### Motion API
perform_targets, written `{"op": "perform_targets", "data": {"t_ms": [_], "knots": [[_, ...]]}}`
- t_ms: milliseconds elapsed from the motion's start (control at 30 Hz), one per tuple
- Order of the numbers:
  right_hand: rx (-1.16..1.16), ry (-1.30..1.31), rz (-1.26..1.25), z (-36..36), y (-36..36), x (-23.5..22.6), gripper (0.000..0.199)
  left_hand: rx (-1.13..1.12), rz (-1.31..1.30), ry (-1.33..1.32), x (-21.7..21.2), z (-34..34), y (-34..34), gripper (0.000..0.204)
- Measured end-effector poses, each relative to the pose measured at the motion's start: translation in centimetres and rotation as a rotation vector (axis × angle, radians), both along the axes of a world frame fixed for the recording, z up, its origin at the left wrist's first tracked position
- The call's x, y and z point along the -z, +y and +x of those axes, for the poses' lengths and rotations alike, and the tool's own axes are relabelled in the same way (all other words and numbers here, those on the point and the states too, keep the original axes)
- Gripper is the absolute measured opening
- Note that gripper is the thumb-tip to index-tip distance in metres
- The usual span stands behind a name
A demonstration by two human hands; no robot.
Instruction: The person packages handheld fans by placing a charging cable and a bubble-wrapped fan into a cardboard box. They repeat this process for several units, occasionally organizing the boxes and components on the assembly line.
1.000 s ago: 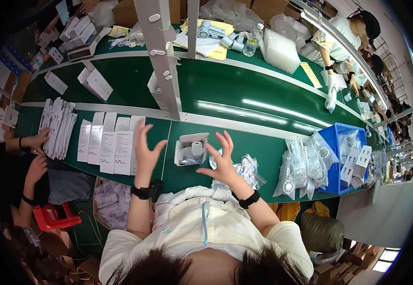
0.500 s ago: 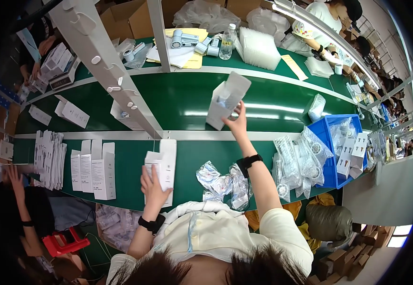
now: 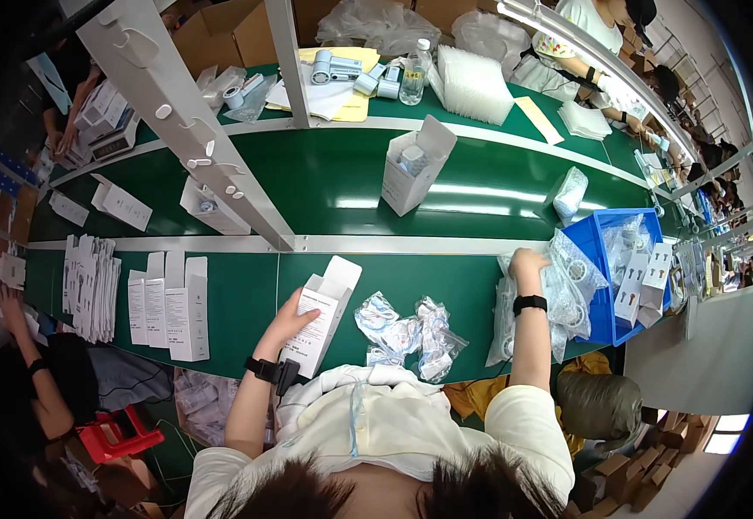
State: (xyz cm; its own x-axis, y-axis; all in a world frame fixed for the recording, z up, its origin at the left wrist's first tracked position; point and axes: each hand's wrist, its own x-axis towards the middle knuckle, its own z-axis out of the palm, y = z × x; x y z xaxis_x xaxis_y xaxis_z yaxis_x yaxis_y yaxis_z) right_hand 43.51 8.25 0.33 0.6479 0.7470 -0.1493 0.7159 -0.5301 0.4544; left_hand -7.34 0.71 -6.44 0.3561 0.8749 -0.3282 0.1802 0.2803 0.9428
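Observation:
My left hand (image 3: 286,318) is closed around a white carton (image 3: 323,313), which leans with its top flap raised. On the right, my right hand (image 3: 528,263) has its fingers curled onto the top of a pile of clear bubble-wrap pouches (image 3: 567,294); its fingertips are partly hidden. Several clear plastic bags with white and blue contents (image 3: 394,333) lie between my hands. Beyond them, an open white carton (image 3: 406,183) stands alone on the green belt, with a light-blue item (image 3: 412,158) showing inside.
A blue bin (image 3: 603,285) with cartons and pouches stands right of the pile. At left are upright white cartons (image 3: 188,311) and a stack of flattened cartons (image 3: 91,290). A slanting metal post (image 3: 195,130) rises ahead. Another person's hand (image 3: 15,311) is at far left.
My right hand has let go of the carton on the belt and moved right to the bubble-wrap pile. My left hand has tilted its carton to the right.

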Motion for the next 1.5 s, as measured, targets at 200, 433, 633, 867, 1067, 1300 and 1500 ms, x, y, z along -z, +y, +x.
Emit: {"op": "perform_targets", "data": {"t_ms": [200,433,633,867,1067,1300,1500], "knots": [[-0.230,0.317,-0.047,-0.6,-1.6,-1.9,0.039,-0.189,0.162,-0.177,-6.5,1.8,-0.7,0.078],[-0.730,0.839,0.637,-5.1,-2.8,-8.4,0.035,-0.207,0.882,0.222,-8.2,3.9,0.5,0.082],[-0.430,1.601,1.550,-14.3,-4.1,-13.8,0.037,-0.263,0.787,0.173,-6.6,5.6,0.4,0.081],[-0.590,1.712,1.681,-28.9,-5.1,-13.6,0.034,-0.381,0.716,0.113,-7.1,7.4,-0.1,0.083],[-1.527,0.992,0.710,-30.9,-3.7,-13.0,0.030,-0.365,0.814,0.146,-6.4,7.8,0.4,0.085],[-1.572,0.735,0.617,-30.0,-5.4,-12.1,0.040,-0.410,0.747,0.025,-6.2,5.9,0.5,0.089],[-0.848,1.345,0.786,-25.2,-6.1,-3.0,0.040,-0.354,0.715,0.087,-6.6,4.1,-1.2,0.091]]}}
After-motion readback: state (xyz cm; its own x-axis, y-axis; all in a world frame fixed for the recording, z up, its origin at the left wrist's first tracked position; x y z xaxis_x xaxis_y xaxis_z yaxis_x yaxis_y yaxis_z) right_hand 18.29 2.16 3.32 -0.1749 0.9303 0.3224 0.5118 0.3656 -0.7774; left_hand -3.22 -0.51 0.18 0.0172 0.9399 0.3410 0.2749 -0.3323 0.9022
